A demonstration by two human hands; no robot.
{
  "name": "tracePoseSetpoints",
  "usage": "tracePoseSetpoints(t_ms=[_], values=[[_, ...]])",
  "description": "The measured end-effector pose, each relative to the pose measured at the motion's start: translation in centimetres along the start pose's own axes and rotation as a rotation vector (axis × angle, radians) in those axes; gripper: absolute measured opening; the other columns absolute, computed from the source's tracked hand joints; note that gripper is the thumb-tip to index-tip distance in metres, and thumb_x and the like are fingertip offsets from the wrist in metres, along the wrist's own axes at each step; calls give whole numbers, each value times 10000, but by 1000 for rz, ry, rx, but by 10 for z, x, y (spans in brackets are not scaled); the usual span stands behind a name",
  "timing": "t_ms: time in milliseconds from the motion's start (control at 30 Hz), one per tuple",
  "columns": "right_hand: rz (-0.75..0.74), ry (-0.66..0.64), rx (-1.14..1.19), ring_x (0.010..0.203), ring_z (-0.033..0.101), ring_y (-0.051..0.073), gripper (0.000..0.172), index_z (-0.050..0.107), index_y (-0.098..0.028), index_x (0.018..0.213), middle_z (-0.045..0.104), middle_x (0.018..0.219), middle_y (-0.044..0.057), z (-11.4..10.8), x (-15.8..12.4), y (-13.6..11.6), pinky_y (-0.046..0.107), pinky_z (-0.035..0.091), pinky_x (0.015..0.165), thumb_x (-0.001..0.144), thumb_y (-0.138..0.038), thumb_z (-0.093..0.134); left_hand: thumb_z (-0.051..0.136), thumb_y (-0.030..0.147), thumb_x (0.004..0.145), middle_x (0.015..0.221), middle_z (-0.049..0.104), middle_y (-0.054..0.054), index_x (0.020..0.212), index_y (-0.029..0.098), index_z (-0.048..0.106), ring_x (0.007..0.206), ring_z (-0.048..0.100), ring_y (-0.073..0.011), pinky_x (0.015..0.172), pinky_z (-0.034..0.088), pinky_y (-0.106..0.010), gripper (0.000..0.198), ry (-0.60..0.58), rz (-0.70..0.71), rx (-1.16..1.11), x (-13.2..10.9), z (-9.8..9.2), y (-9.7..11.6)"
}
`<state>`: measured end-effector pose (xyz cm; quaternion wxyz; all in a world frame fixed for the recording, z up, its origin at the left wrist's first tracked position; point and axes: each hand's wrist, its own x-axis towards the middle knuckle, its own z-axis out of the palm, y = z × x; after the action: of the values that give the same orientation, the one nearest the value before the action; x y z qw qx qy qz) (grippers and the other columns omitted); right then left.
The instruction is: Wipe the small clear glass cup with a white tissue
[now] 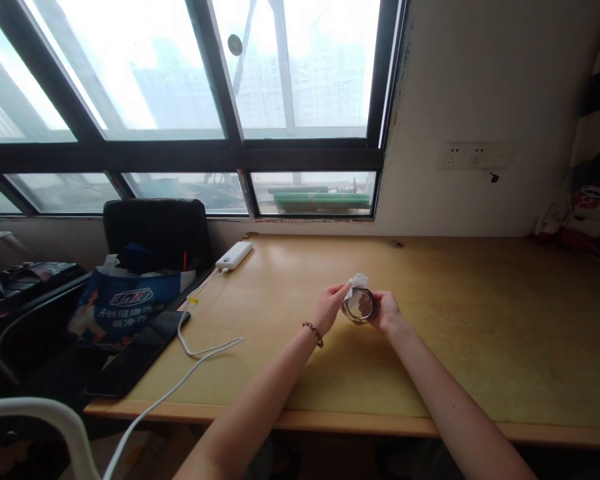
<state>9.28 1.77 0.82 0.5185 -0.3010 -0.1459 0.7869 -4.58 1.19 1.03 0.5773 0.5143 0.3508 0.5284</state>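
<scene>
"Bright windows (155,73) beyond your hands. What's on the desk (490,347)?"

"Off to the left of my hands, a white power bank (234,255), with a white cable (193,353) trailing towards me."

"And the hands themselves?"

"My left hand (329,310) pinches a crumpled white tissue (359,281) at the rim of a round glass-like piece (360,305). My right hand (387,310) grips its other side. It's between both hands, over the desk; I can't tell whether it touches the top."
</scene>
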Motion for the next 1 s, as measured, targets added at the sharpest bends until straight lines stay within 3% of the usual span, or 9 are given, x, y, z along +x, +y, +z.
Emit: tracePoseSetpoints(t_ms=[167, 333, 467, 600, 733, 1000], values=[[7, 156, -69, 360, 457, 97, 214, 509, -135, 540, 523, 422, 18, 2, 1, 2, 190, 381, 371, 699, -83, 377, 598, 443, 682, 809, 651, -41, 958, 130, 656, 711, 550, -165, 634, 419, -242, 421, -30, 123, 206, 0, -1, -5], [10, 86, -157, 459, 558, 140, 207, 566, -129, 609, 620, 533, 42, 8, 0, 17, 230, 460, 464, 724, -119, 395, 554, 432, 718, 793, 654, -27, 906, 162, 678, 701, 560, -168, 631, 426, -238, 352, -89, 240, 387, -1, 0, -10], [-7, 68, -138, 422, 548, 132, 214, 560, -126, 593, 609, 501, 33, 10, -2, 20, 220, 451, 435, 730, -93, 398, 531, 447, 730, 759, 644, -16, 868, 175, 687, 668, 546, -156, 592, 408, -215, 342, -116, 267, 467, -3, 1, -5], [-45, 110, -49, 390, 524, 118, 258, 554, -127, 601, 593, 482, 32, 7, -1, 13, 209, 433, 398, 776, -106, 366, 505, 496, 731, 626, 577, -3, 787, 138, 677, 573, 475, -119, 513, 349, -193, 401, 35, 227, 452, -2, 2, -3], [-157, 67, 42, 389, 508, 110, 245, 549, -137, 621, 574, 471, 13, 4, 0, 9, 211, 432, 399, 798, -128, 379, 471, 556, 725, 543, 493, 8, 688, 103, 648, 513, 403, -94, 468, 289, -192, 488, 180, 179, 349, 1, 2, -10], [-313, 134, 229, 438, 530, 106, 273, 529, -156, 629, 578, 498, 1, 0, 2, 3, 218, 459, 451, 823, -136, 338, 474, 541, 732, 579, 526, -5, 719, 86, 637, 544, 435, -105, 487, 319, -196, 483, 265, 72, 207, -5, 12, -28]])
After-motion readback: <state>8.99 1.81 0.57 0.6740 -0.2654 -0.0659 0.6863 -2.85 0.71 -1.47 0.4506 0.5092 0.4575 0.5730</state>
